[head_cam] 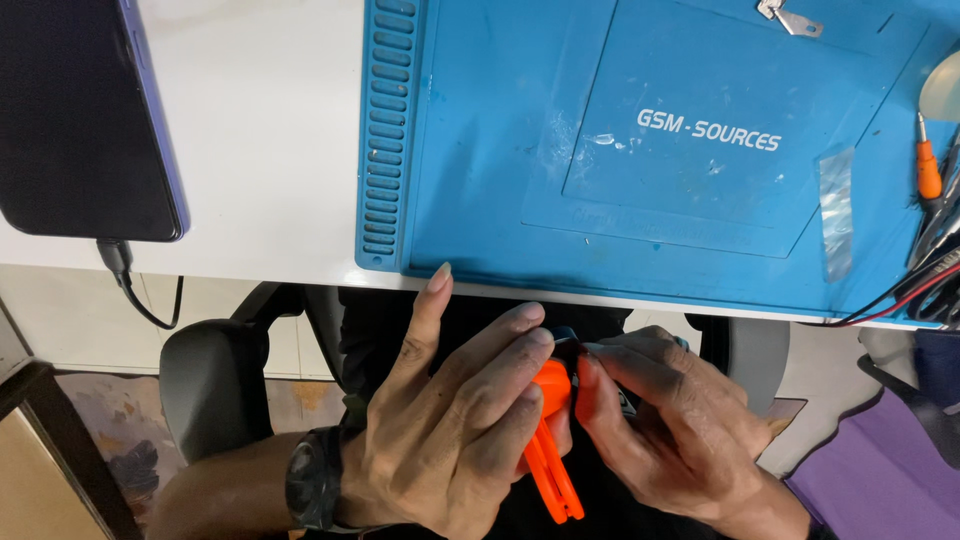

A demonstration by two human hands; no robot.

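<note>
Left hand (455, 425): below the table edge, over the lap; fingers curled onto the orange plastic tool (553, 440), index finger lifted and pointing up toward the mat. A dark wristwatch (312, 478) sat on that wrist.
Right hand (665, 425): fingertips pinched on a small dark part (573, 352) at the tool's head; what the part was could not be told.
Orange tool: held between both hands, its two legs hanging down toward the lap, head up.
Risk: the work sat off the table, so a slipped pinch would likely drop the small part to the floor; pressure from both thumbs could also spring the legs apart.
Chair (215, 375): dark armrest just left of the left arm.
Blue mat (500, 200): on the white table (260, 150), a strip of clear tape (836, 210) stuck on its right side.
Screwdriver (928, 165): orange handle, at the mat's right edge beside red and black wires (900, 290).
Phone (85, 115): dark, screen off, far left, cable plugged in at its near end.
Metal piece (790, 18): small, at the mat's far edge.
</note>
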